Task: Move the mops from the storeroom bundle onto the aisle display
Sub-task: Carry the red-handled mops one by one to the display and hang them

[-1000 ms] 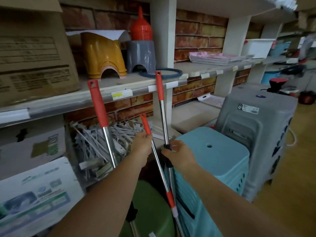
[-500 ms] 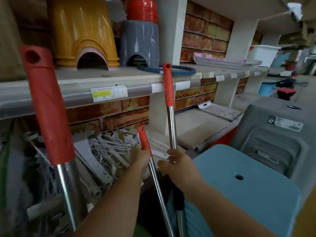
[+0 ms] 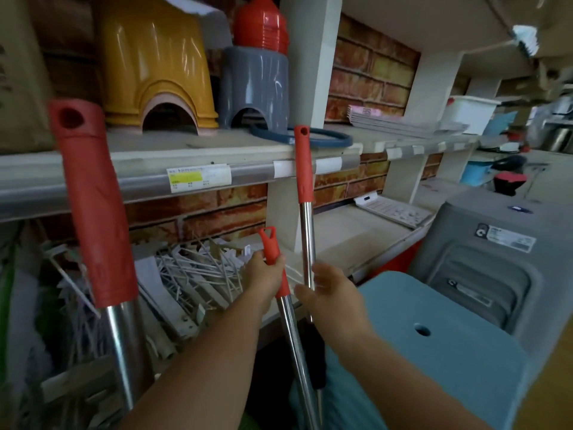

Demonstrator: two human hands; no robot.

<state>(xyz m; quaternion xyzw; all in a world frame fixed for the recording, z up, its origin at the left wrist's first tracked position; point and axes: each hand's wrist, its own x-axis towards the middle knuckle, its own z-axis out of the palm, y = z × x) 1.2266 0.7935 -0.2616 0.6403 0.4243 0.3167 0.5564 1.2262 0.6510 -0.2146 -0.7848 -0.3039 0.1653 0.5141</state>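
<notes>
3 mop handles with red grips stand upright before the shelving, 2 of them in the person's hands.

The left hand [image 3: 266,276] is wrapped around the red grip of the short mop handle [image 3: 273,259], whose steel shaft slants down toward the lower edge; the right hand [image 3: 327,290] sits at the steel shaft of the tall mop handle [image 3: 304,169], fingers loosely bent about it, though how firmly they clasp it cannot be told; the 2 hands are just beside each other; a third mop handle [image 3: 93,206] rises close to the camera on the left, touched by neither hand; behind stand a shelf [image 3: 148,178] with a yellow stool [image 3: 158,63] and a grey stool [image 3: 257,88]; a light blue stool [image 3: 449,352] sits lower right.
</notes>
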